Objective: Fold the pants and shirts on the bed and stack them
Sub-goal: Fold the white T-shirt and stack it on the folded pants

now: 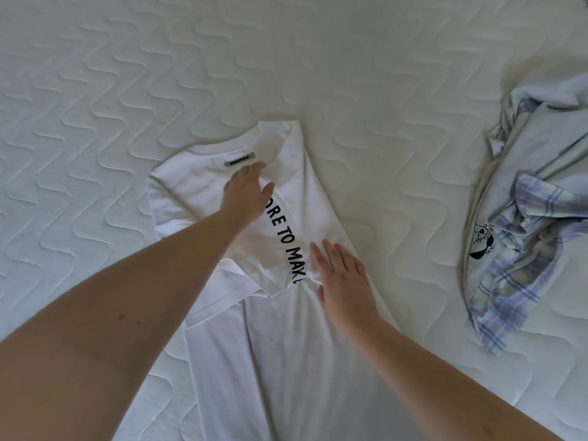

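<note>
A white T-shirt [273, 345] with black lettering lies lengthwise on the bed, its collar end away from me and its right side folded in over the middle. My left hand [246, 190] lies flat near the collar, just below the grey neck label. My right hand [342, 275] presses flat on the folded edge at the end of the lettering. Both hands have straight fingers and hold nothing.
A crumpled heap of pale blue and plaid clothes [528, 218] lies at the right edge of the bed. The white quilted mattress [127, 90] stretches away to the left and behind the shirt.
</note>
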A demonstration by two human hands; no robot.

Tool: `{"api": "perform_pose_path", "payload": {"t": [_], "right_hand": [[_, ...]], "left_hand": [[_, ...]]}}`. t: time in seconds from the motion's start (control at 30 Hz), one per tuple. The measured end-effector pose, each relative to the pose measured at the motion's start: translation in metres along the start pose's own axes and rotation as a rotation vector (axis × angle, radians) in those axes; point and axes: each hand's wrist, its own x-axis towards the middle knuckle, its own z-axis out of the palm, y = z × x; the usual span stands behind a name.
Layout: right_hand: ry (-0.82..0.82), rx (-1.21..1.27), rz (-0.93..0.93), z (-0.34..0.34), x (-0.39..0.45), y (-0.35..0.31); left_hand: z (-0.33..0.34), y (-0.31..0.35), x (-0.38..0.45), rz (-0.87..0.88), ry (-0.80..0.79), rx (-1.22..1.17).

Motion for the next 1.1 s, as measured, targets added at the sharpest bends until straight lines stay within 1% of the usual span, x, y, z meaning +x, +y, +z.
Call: {"api": "perform_pose_path", "payload": {"t": [0.07,0.17,0.27,0.33,0.4,0.43,0.5,0.53,0.57,0.63,0.7,0.77,0.8,0.87,0.93,1.0,1.03,1.1], "right_hand": [[0.002,0.001,-0.007,-0.001,0.005,-0.001],[0.002,0.004,-0.01,0.001,0.007,-0.002],[0.006,0.034,0.012,0.005,0.007,-0.003],[0.0,0.047,0.03,0.006,0.006,-0.002],[0.004,0.052,0.041,0.009,0.004,0.001],[0.008,0.057,0.042,0.009,0.003,0.002],[0.016,0.07,0.053,0.01,0.003,0.003],[0.016,0.074,0.07,0.009,0.003,0.003],[0.015,0.075,0.088,0.009,0.004,0.004],[0.019,0.064,0.112,0.007,0.003,0.007],[0.026,0.053,0.119,0.007,-0.001,0.01],[0.036,0.051,0.137,0.01,-0.008,0.014],[0.04,0.045,0.151,0.012,-0.011,0.016],[0.046,0.024,0.174,0.014,-0.018,0.018],[0.039,0.012,0.192,0.015,-0.021,0.018],[0.033,0.011,0.201,0.015,-0.022,0.016],[0.034,0.011,0.201,0.015,-0.022,0.016],[0.046,0.007,0.192,0.014,-0.02,0.013]], "left_hand": [[0.0,0.011,0.022,0.031,-0.041,-0.029],[0.0,0.029,0.053,-0.005,-0.08,-0.081],[-0.003,0.047,0.085,-0.024,-0.159,-0.057],[-0.007,0.058,0.103,-0.02,-0.238,-0.036],[-0.011,0.064,0.117,-0.057,-0.348,-0.028],[-0.013,0.065,0.123,-0.102,-0.424,-0.055],[-0.016,0.067,0.133,-0.199,-0.548,-0.194],[-0.017,0.067,0.138,-0.229,-0.557,-0.265],[-0.019,0.066,0.143,-0.249,-0.527,-0.311],[-0.019,0.066,0.15,-0.267,-0.424,-0.365],[-0.013,0.066,0.153,-0.245,-0.328,-0.415],[-0.005,0.066,0.153,-0.217,-0.274,-0.418],[-0.001,0.066,0.153,-0.201,-0.282,-0.4],[0.001,0.063,0.15,-0.167,-0.364,-0.371],[-0.003,0.06,0.149,-0.156,-0.462,-0.432],[-0.008,0.055,0.147,-0.154,-0.51,-0.482],[-0.011,0.055,0.146,-0.153,-0.518,-0.446],[-0.018,0.055,0.144,-0.162,-0.549,-0.279]]}}
